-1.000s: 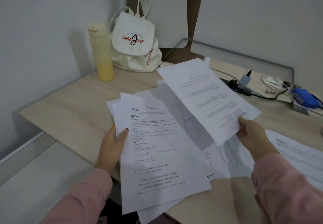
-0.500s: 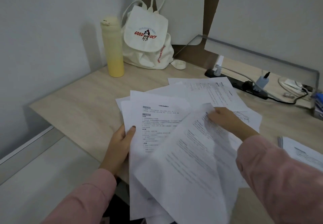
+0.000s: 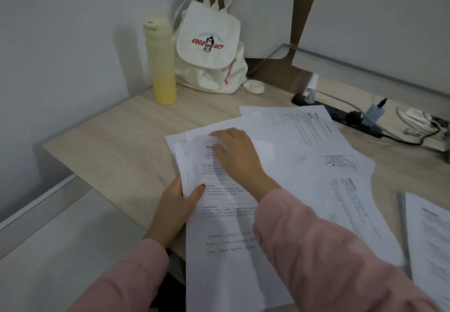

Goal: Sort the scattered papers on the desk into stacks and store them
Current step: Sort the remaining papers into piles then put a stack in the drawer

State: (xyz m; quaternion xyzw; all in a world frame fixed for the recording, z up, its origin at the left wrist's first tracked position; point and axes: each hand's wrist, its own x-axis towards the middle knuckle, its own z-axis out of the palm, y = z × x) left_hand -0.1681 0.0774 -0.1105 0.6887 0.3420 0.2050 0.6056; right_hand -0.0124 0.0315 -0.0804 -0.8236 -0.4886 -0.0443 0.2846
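Atop papers (image 3: 226, 238) — right hand (image 3: 237, 152) palm-down

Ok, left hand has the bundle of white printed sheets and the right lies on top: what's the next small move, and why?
Probably square it: the right hand, flat on top, should nudge the upper sheets into line. The left hand pinches the bundle of white printed sheets by its left edge, and its top corners sit fanned, uneven.

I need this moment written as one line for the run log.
step: stacking papers | left hand: grips paper stack | right hand: rests on stack top | loose sheets: on desk
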